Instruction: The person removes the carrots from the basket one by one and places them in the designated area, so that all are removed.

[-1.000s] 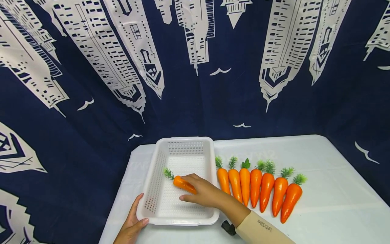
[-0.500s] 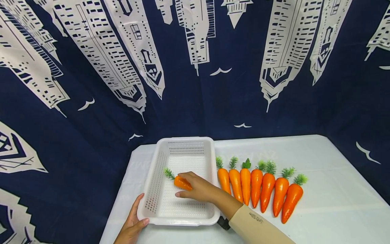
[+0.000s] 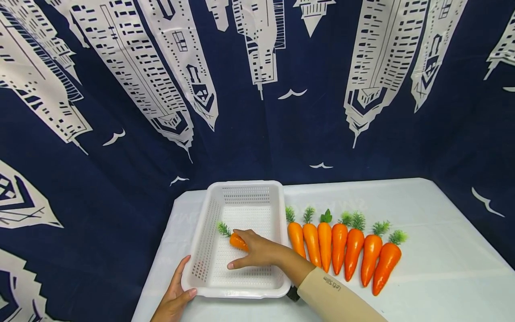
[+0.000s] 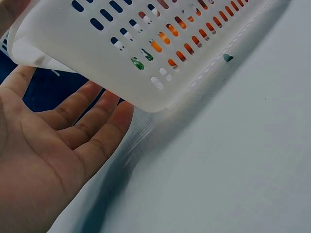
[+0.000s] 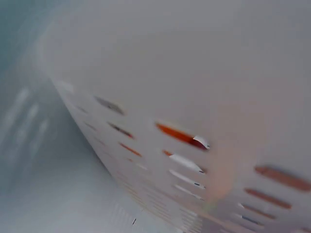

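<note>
My left hand (image 3: 173, 297) holds the near left corner of a white plastic basket (image 3: 235, 293), thumb at the rim and fingers along the outside wall. In the left wrist view the fingers (image 4: 104, 138) touch the slotted basket wall (image 4: 131, 92). Inside the basket lies an orange toy carrot (image 3: 238, 242) with a feathery green top. My right hand (image 3: 257, 248) reaches over the basket's right side, its fingers over the carrot and its thumb spread apart from it. The hand hides the carrot's lower end. In the right wrist view the basket wall (image 5: 146, 87) is blurred, with orange behind its slots.
Several more carrots (image 3: 354, 252) lie in a row on the white table (image 3: 442, 250), right of the basket, green tops pointing away. A small black object (image 3: 293, 293) shows below the right forearm. A dark blue cloth (image 3: 261, 143) printed with buildings hangs behind the table.
My right hand has shifted slightly left and toward me, its thumb spreading from the carrot and more of the carrot now covered. The left hand and basket stay in place.
</note>
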A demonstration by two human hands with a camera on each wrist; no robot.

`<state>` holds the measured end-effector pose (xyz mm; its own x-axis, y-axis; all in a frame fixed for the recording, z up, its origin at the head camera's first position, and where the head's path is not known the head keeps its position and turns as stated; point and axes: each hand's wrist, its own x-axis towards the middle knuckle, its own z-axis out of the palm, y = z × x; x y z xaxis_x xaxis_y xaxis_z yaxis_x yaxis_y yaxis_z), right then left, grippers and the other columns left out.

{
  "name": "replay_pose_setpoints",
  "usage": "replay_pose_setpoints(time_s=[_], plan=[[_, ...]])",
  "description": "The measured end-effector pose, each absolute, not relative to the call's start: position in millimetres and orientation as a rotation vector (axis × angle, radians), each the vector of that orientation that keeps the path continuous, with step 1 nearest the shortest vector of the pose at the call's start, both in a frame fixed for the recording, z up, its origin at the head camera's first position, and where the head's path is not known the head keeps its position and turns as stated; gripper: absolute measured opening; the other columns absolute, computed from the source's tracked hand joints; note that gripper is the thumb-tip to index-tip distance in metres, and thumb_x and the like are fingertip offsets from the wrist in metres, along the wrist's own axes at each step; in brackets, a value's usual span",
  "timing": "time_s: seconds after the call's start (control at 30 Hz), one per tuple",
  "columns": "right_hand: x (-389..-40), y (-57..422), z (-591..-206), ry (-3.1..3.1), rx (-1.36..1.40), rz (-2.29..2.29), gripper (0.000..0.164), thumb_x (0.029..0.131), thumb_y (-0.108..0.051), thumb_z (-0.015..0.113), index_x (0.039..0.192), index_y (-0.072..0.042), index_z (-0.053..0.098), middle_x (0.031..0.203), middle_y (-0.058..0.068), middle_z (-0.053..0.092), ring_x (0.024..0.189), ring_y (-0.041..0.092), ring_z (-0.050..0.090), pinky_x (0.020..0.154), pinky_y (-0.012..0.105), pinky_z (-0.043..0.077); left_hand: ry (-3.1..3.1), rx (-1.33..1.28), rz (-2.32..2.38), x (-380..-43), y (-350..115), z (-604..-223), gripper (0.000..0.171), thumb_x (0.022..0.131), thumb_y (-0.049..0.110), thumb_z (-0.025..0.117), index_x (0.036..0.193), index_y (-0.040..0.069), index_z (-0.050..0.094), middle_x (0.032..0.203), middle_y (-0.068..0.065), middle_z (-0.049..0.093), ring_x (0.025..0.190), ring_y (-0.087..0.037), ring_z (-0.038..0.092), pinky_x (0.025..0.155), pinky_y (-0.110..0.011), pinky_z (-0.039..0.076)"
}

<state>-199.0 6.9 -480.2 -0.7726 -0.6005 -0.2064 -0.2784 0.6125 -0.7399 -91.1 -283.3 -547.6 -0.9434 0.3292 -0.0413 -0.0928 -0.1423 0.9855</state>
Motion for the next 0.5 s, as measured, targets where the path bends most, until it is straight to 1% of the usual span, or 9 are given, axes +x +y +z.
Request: replay_pose_setpoints(time_s=[0.13,0.2,0.27,0.33,0.43,0.5], plan=[[-198.8,5.9,-482.7,2.390,-0.669,-0.987,0.106,0.077,-0.068,0.076,0.160,-0.022,0.028,0.158,0.007,0.038,0.141,0.025,0.045,0.115,0.051,0.038,1.833,0.291,2.181,-90.9,-282.0,-546.8,0.092,0.098,0.001,0.054,0.162,0.024,-0.007,0.158,-0.010,-0.031,0.131,0.011,0.016,0.102,-0.010,0.034],[-198.9,5.0,-483.6,2.381,-0.648,-0.977,0.105,0.078,-0.067,0.076,0.160,-0.023,0.029,0.157,0.007,0.039,0.139,0.025,0.047,0.114,0.051,0.039,1.829,0.300,2.186,-91.0,-281.6,-546.0,0.092,0.098,0.001,0.054,0.162,0.025,-0.007,0.158,-0.010,-0.032,0.132,0.010,0.014,0.102,-0.009,0.033],[-199.0,4.3,-484.1,2.373,-0.632,-0.964,0.102,0.078,-0.066,0.076,0.159,-0.024,0.031,0.155,0.007,0.042,0.136,0.024,0.049,0.114,0.051,0.040,1.824,0.306,2.193,-91.2,-281.4,-545.3,0.092,0.098,0.001,0.054,0.163,0.024,-0.007,0.158,-0.010,-0.034,0.135,0.005,0.009,0.101,-0.009,0.033],[-199.2,3.7,-484.7,2.362,-0.634,-0.947,0.099,0.079,-0.065,0.076,0.159,-0.024,0.033,0.153,0.006,0.045,0.133,0.023,0.051,0.113,0.051,0.041,1.816,0.296,2.196,-91.4,-281.3,-544.5,0.092,0.098,0.001,0.054,0.163,0.025,-0.006,0.158,-0.008,-0.036,0.141,-0.006,-0.002,0.101,-0.009,0.032],[-199.4,3.2,-484.7,2.345,-0.655,-0.918,0.096,0.080,-0.065,0.075,0.157,-0.025,0.036,0.148,0.003,0.049,0.129,0.020,0.053,0.112,0.049,0.042,1.803,0.275,2.196,-91.6,-282.0,-544.8,0.092,0.098,0.000,0.054,0.162,0.025,-0.007,0.157,-0.006,-0.038,0.141,-0.019,-0.017,0.100,-0.007,0.031],[-199.2,3.1,-484.3,2.320,-0.666,-0.919,0.094,0.081,-0.064,0.074,0.157,-0.024,0.037,0.145,0.002,0.051,0.127,0.018,0.054,0.111,0.047,0.043,1.800,0.270,2.190,-91.7,-282.7,-545.7,0.093,0.098,0.000,0.053,0.162,0.025,-0.009,0.157,-0.006,-0.037,0.141,-0.018,-0.015,0.100,-0.007,0.031]])
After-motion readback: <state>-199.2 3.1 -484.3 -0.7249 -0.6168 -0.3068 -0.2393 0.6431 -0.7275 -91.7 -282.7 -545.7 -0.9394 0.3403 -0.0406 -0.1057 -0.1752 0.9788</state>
